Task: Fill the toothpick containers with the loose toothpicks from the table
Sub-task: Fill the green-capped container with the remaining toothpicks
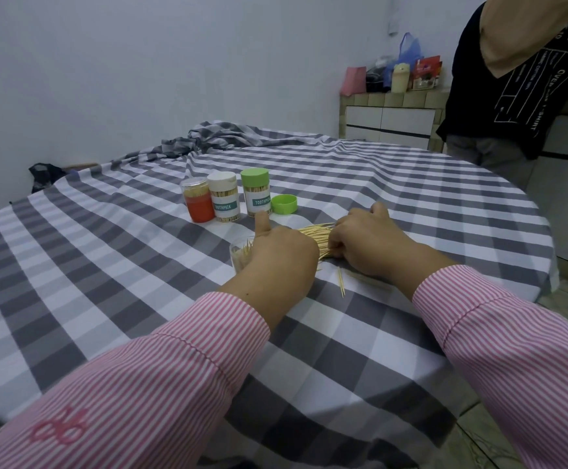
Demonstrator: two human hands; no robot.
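Observation:
A pile of loose toothpicks (316, 233) lies on the checked tablecloth between my hands. My left hand (280, 253) grips an open clear container (240, 255) partly filled with toothpicks, thumb pointing up. My right hand (365, 238) curls its fingers round toothpicks at the pile's right side. Behind stand three closed containers: an orange one (198, 204), a white-lidded one (225, 201) and a green-lidded one (256, 192). A loose green lid (284, 204) lies beside the green-lidded one. A few stray toothpicks (341, 282) lie near my right wrist.
The round table (106, 265) wears a grey and white checked cloth, bunched at the far edge. A person in a black shirt (519, 79) stands at the far right by a tiled counter (390, 113) with bags and boxes.

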